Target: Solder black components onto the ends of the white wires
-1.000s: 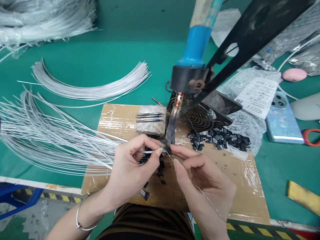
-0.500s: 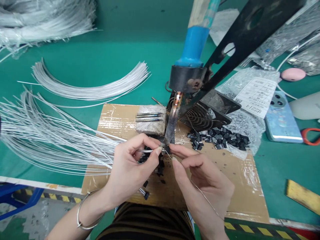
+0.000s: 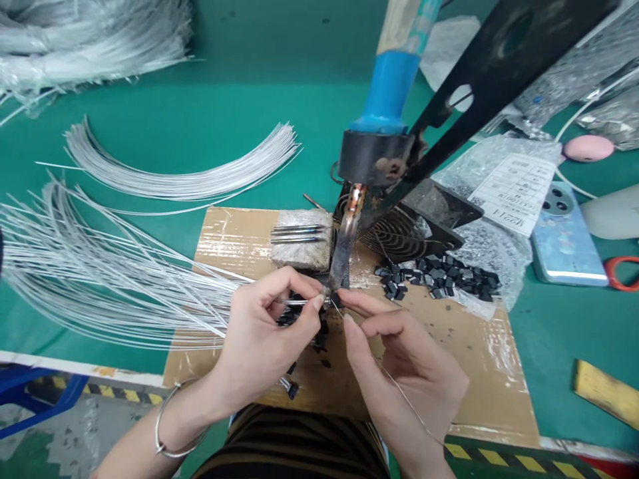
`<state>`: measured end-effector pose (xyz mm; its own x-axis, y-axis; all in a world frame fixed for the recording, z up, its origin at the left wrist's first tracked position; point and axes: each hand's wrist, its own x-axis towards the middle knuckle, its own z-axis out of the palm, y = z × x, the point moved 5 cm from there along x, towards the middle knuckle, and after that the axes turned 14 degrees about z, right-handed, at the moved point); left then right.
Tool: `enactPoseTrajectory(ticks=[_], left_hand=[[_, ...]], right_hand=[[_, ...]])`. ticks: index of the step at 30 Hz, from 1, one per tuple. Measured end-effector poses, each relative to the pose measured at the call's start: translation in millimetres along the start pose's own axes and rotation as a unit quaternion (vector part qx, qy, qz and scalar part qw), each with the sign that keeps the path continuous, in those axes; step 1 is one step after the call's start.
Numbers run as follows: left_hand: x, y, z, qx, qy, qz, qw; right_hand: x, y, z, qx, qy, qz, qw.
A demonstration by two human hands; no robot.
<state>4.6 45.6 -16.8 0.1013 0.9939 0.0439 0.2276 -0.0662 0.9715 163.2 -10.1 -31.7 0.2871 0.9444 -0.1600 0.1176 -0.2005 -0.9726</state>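
Beneath the tip of a blue-handled soldering iron [image 3: 343, 256], my two hands meet. My left hand [image 3: 272, 332] pinches the end of a light grey wire [image 3: 294, 303] between thumb and fingertips. A thin strand of solder wire [image 3: 405, 396] runs through my right hand [image 3: 404, 366], held by thumb and fingers, with its end at the iron's tip. The joint itself is tiny and partly covered by my fingertips. Small black parts [image 3: 322, 336] lie under my hands, and a wire end with a black connector [image 3: 292, 389] pokes out below my left wrist.
A black metal stand [image 3: 449, 126] holds the iron over a cardboard sheet [image 3: 479, 372]. Loose wires [image 3: 124, 279] spread at left, beside a curved wire bundle [image 3: 180, 176]. Black connectors [image 3: 439, 276] are heaped at right near a phone [image 3: 566, 239]. A sponge block [image 3: 302, 253] sits behind my left hand.
Both hands stay almost in place at the iron's tip. The solder wire's end has shifted very slightly to the right; the whole view has barely moved.
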Motion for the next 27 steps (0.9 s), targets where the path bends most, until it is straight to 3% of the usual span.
enactPoseTrajectory(ticks=[27], left_hand=[[0.5,0.6,-0.7,0.001,0.007,0.005,1.000]], right_hand=[[-3.0,-6.7,1.9,-0.056,0.031,-0.070,0.995]])
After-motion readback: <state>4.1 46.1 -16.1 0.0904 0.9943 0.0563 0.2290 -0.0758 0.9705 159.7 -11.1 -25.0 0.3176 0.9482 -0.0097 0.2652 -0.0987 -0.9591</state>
